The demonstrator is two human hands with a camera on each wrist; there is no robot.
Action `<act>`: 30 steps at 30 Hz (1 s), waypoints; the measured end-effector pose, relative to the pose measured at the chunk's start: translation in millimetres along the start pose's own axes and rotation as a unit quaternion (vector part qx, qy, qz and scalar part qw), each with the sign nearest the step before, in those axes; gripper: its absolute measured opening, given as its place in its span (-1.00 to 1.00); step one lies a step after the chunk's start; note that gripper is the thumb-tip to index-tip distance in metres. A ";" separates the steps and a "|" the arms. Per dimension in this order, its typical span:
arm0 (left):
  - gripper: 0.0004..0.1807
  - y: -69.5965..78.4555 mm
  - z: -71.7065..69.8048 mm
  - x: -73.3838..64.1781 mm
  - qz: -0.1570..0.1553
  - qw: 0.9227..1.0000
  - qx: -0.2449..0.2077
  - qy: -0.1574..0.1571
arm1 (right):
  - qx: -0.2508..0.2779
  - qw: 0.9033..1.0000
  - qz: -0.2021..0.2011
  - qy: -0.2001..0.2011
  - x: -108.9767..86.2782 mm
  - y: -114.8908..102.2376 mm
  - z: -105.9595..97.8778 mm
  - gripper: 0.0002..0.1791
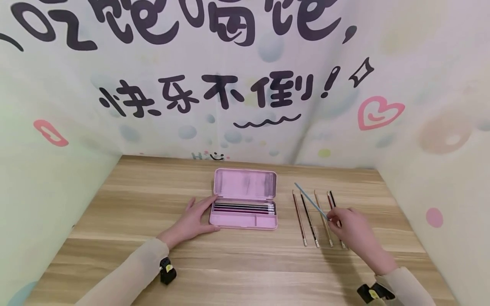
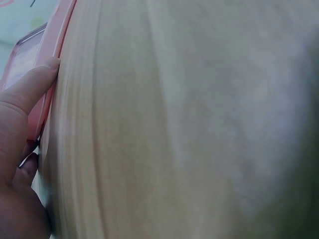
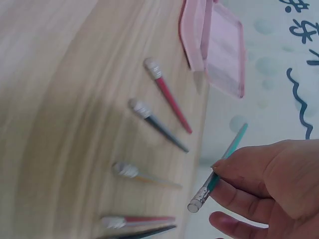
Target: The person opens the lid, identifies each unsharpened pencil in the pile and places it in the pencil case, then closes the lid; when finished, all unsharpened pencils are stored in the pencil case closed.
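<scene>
A pink pencil case lies with its lid raised, several pencils side by side in its rear compartment. My left hand holds the case's left end, the thumb at the front corner and a finger near the hinge; the left wrist view shows the thumb against the pink edge. To the right, my right hand pinches a light blue pencil between thumb and fingers above the table. Its silver end points toward the right wrist camera.
Several pencils lie on the wooden table below and beside my right hand, their eraser ends toward me. One is partly hidden by that hand. A printed cloth wall rises behind the table, with more walls at both sides.
</scene>
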State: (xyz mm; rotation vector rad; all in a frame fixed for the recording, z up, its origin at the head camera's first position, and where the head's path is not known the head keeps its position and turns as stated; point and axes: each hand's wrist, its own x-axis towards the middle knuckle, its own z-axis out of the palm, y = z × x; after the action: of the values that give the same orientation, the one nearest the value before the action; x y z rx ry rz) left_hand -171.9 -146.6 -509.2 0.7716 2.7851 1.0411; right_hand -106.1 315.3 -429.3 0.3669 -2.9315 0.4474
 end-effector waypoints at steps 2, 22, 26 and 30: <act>0.06 -0.5 -0.2 0.4 0.004 1.000 -0.001 0.003 | -0.003 1.000 -0.014 0.004 5.8 -4.8 -1.0 -0.89; 0.07 0.7 -0.7 -5.8 -0.001 1.000 0.001 -0.003 | -0.032 0.981 -0.178 -0.075 70.5 -63.1 18.4 -0.86; 0.07 0.8 -1.5 -4.1 -0.003 1.000 -0.001 -0.002 | -0.033 0.974 -0.205 -0.093 84.7 -74.5 25.6 -0.90; 0.06 -1.1 -1.1 -1.4 -0.004 1.000 0.001 -0.003 | -0.048 0.967 -0.234 -0.093 99.2 -83.1 35.0 -0.92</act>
State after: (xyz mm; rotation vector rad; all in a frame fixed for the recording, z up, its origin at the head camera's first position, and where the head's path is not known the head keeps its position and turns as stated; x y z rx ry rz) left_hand -171.4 -148.6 -509.2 0.7625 2.7815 1.0332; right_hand -183.3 206.0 -421.1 1.1051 -2.8813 0.2111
